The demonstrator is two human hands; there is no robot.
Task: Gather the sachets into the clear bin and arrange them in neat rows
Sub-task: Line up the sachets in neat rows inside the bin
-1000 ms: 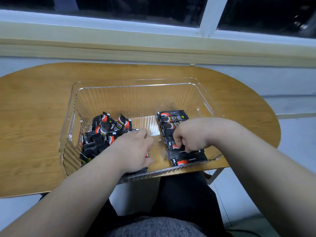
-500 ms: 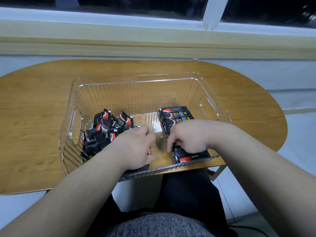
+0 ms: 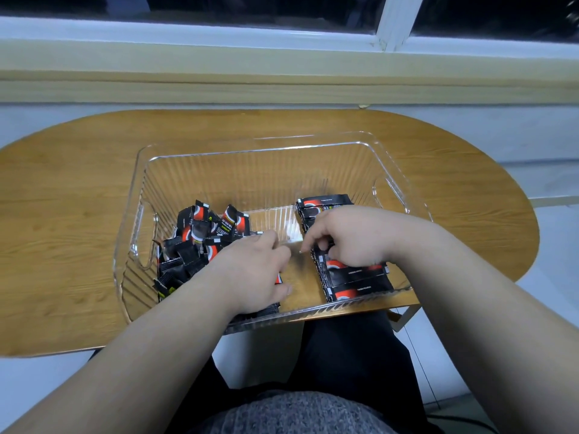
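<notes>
Clear bin [image 3: 250, 180]: sits on the wooden table [image 3: 69, 214], near edge just over the person's lap.
Loose heap [image 3: 194, 242]: black-and-red sachets jumbled in the bin's left half.
Neat row [image 3: 357, 277]: sachets stacked flat along the bin's right side, running front to back.
Left hand [image 3: 250, 274]: palm down over the heap's near end, covering sachets; grip or no grip, cannot tell.
Right hand [image 3: 354, 236]: on top of the row, fingers and thumb curled, pinching into it!
</notes>
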